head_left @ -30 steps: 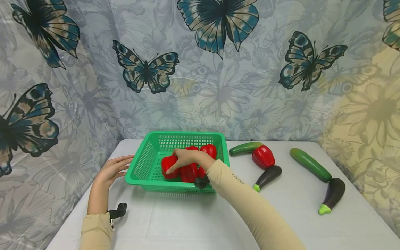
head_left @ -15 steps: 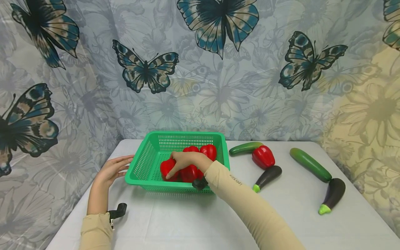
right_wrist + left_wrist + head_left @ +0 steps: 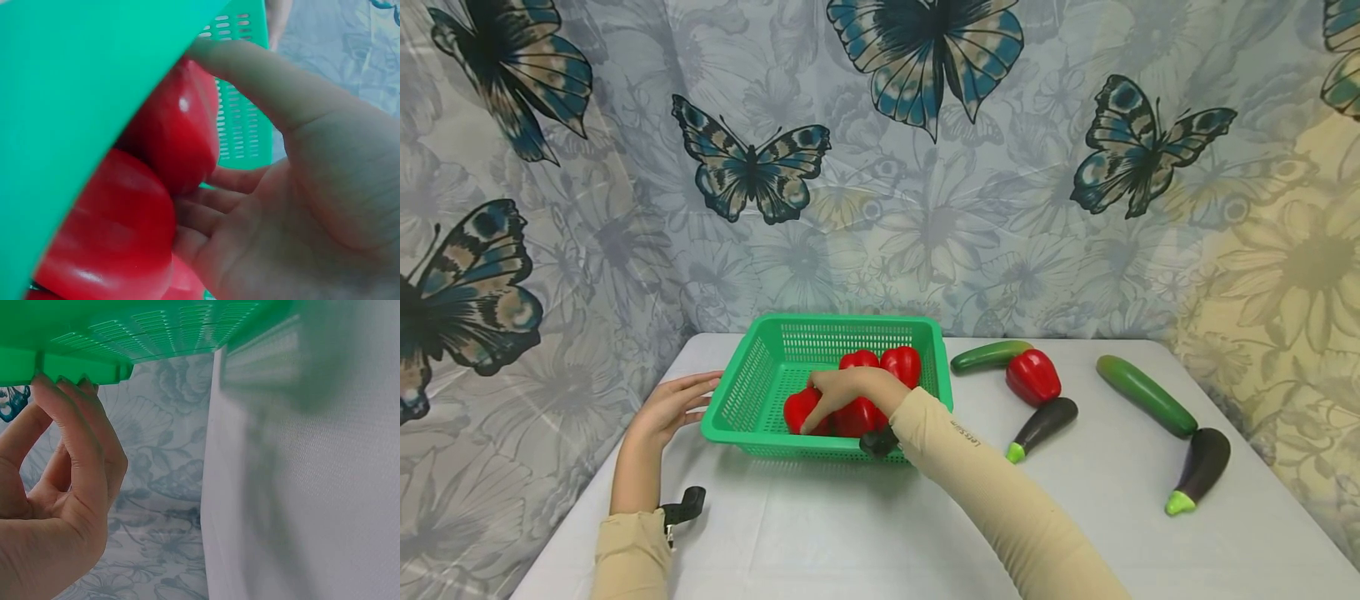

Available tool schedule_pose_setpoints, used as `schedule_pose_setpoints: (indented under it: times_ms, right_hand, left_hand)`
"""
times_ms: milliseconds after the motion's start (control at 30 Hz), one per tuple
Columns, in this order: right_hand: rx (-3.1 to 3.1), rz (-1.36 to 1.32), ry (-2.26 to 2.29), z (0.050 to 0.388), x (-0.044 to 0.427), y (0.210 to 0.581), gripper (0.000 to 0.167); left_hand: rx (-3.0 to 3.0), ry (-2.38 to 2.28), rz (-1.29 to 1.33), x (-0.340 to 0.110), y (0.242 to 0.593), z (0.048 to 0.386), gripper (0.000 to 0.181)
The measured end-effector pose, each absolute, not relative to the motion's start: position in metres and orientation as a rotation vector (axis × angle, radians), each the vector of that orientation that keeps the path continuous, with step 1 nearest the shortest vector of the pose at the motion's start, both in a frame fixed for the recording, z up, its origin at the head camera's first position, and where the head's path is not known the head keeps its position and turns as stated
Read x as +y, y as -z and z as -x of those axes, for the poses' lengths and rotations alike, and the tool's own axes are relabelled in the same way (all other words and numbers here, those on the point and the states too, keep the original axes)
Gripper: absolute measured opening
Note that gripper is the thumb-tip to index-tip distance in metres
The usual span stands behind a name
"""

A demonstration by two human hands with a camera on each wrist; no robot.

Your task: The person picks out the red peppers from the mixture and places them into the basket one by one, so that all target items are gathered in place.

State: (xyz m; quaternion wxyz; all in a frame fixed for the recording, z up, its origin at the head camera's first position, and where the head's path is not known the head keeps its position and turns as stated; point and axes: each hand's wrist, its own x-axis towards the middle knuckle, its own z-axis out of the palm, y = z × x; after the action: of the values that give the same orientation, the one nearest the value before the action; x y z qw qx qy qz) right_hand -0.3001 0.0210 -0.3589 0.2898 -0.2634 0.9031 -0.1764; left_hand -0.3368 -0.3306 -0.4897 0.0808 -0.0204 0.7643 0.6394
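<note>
A green basket [image 3: 760, 437] with slotted sides stands on the white table, holding several red bell peppers. Inside it my right hand [image 3: 848, 387] grips the leftmost red bell pepper [image 3: 800, 408]. The right wrist view has the thumb on one side of that pepper [image 3: 181, 125] and the fingers on the other; another bell pepper [image 3: 115, 228] sits against it. At the basket's left side, fingertips of my left hand [image 3: 672, 406] touch the rim [image 3: 81, 372] from outside, the fingers only loosely bent. My right hand and wrist partly cover the other peppers.
To the basket's right lie a cucumber [image 3: 988, 357], a red bell pepper [image 3: 1033, 377] and an eggplant [image 3: 1043, 425]. Farther right are a second cucumber [image 3: 1145, 394] and a second eggplant [image 3: 1201, 467]. A butterfly-print cloth [image 3: 887, 242] hangs behind the table.
My right hand has shifted slightly left and lower inside the basket, together with the gripped bell pepper. The left hand stays at the rim.
</note>
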Motion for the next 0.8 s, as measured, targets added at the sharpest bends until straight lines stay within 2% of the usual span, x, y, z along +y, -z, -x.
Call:
schedule_pose_setpoints:
  times_ms: [200, 367, 600, 800]
  right_hand:
    - [2.407, 0.691, 0.485, 0.301, 0.024, 0.359, 0.072]
    - [2.422, 0.692, 0.475, 0.300, 0.024, 0.358, 0.070]
    - [2.417, 0.689, 0.514, 0.300, 0.028, 0.357, 0.081]
    - [2.409, 0.739, 0.617, 0.301, 0.037, 0.357, 0.082]
  left_hand:
    - [2.289, -1.886, 0.028, -0.325, 0.477, 0.326, 0.054]
    - [2.304, -1.860, -0.008, -0.313, 0.455, 0.309, 0.059]
    - [2.289, -1.861, 0.075, -0.328, 0.480, 0.330, 0.056]
    - [2.280, -1.885, -0.014, -0.327, 0.478, 0.329, 0.058]
